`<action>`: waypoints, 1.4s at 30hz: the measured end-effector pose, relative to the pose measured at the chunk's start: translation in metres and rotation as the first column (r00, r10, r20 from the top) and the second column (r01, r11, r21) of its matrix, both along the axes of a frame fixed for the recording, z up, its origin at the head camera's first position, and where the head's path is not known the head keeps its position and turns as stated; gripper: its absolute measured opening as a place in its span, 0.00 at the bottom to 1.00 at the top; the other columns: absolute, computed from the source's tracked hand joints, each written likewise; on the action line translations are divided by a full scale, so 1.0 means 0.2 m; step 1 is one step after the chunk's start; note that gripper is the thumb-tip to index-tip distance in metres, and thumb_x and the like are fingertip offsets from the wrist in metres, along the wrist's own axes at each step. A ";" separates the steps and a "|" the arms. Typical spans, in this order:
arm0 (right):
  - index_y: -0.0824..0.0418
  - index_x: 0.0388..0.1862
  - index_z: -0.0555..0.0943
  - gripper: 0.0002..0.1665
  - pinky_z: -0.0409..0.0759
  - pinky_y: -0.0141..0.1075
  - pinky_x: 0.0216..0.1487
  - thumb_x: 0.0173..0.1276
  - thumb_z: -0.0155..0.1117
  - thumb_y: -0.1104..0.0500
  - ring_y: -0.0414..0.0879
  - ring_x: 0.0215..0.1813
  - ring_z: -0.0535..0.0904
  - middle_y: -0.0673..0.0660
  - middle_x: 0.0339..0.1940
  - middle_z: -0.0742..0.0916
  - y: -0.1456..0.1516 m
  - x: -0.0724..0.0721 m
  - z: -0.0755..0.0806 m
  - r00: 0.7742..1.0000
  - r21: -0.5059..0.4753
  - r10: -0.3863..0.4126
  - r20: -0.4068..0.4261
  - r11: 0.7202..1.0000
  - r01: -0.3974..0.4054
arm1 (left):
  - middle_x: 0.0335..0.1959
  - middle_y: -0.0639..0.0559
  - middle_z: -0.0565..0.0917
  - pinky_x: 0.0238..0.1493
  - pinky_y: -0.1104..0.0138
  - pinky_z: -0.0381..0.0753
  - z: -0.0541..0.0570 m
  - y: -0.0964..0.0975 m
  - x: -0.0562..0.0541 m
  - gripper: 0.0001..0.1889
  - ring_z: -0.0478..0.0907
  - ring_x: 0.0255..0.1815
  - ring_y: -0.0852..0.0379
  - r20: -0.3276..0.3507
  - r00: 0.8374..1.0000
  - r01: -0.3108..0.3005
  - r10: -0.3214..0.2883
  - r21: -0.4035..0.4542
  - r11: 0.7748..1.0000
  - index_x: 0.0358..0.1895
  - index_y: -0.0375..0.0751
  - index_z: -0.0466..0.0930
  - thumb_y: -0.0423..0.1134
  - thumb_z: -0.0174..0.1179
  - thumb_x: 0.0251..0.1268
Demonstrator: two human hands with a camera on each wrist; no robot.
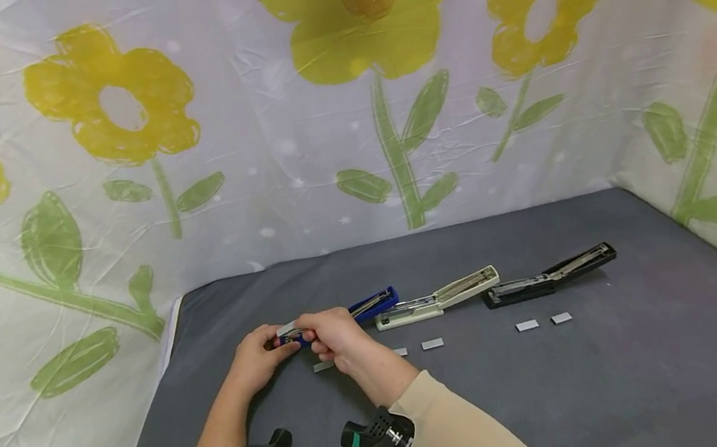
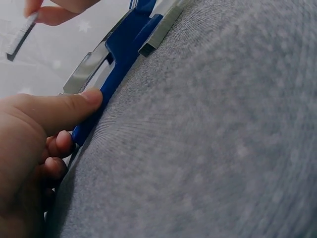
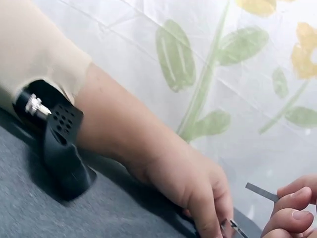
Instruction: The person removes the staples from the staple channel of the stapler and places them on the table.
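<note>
A blue stapler (image 1: 374, 303) lies opened out on the grey cloth, its metal staple channel (image 2: 86, 74) uncovered. My left hand (image 1: 257, 361) grips its near end, thumb on the blue base and fingers curled beneath in the left wrist view. Above that end, my right hand (image 1: 339, 335) pinches a strip of staples (image 2: 21, 38) between thumb and fingers. The strip stands out clear of the fingertips and apart from the channel in the left wrist view. Another staple strip (image 2: 161, 30) lies on the cloth right beside the stapler. In the right wrist view, the left hand (image 3: 190, 183) partly hides the stapler.
To the right lie a cream stapler (image 1: 468, 284) and a black stapler (image 1: 577, 262), both opened out. In front of them on the cloth are several staple strips, among them one strip (image 1: 432, 344) and another (image 1: 527, 325). A flowered curtain (image 1: 302, 208) hangs behind.
</note>
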State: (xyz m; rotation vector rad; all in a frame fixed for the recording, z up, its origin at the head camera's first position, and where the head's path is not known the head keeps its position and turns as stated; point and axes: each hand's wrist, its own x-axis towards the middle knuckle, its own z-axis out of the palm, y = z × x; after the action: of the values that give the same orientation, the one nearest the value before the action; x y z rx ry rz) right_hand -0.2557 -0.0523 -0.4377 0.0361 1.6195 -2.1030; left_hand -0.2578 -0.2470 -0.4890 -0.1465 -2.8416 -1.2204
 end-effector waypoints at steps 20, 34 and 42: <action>0.62 0.38 0.84 0.02 0.53 0.29 0.16 0.68 0.67 0.64 0.36 0.15 0.56 0.48 0.18 0.72 -0.04 0.12 -0.03 0.995 0.019 0.058 0.082 0.998 -0.060 | 0.36 0.48 0.79 0.38 0.63 0.72 0.03 -0.06 0.01 0.15 0.73 0.38 0.52 0.029 0.995 0.099 -0.099 0.015 0.995 0.57 0.27 0.83 0.28 0.62 0.70; 0.58 0.22 0.80 0.13 0.57 0.29 0.16 0.68 0.66 0.64 0.36 0.13 0.59 0.47 0.13 0.74 -0.10 0.16 -0.08 1.000 0.250 0.018 0.015 0.968 -0.021 | 0.36 0.49 0.77 0.41 0.59 0.71 0.02 -0.03 -0.01 0.16 0.72 0.36 0.53 0.042 0.995 0.091 -0.092 0.016 0.996 0.59 0.28 0.82 0.31 0.63 0.72; 0.63 0.23 0.83 0.13 0.57 0.29 0.15 0.69 0.65 0.65 0.37 0.12 0.60 0.47 0.12 0.76 -0.14 0.18 -0.10 0.999 0.276 0.021 -0.042 0.961 -0.008 | 0.36 0.49 0.77 0.40 0.58 0.71 0.02 -0.05 0.00 0.16 0.71 0.36 0.52 0.050 0.996 0.077 -0.078 0.028 0.997 0.59 0.28 0.82 0.31 0.63 0.72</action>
State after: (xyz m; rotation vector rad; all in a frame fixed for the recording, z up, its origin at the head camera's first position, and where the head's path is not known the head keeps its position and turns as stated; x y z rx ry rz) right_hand -0.2192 -0.0795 -0.4578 0.0693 1.9225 -1.8641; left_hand -0.2586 -0.2560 -0.4846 -0.2300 -2.8876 -1.2929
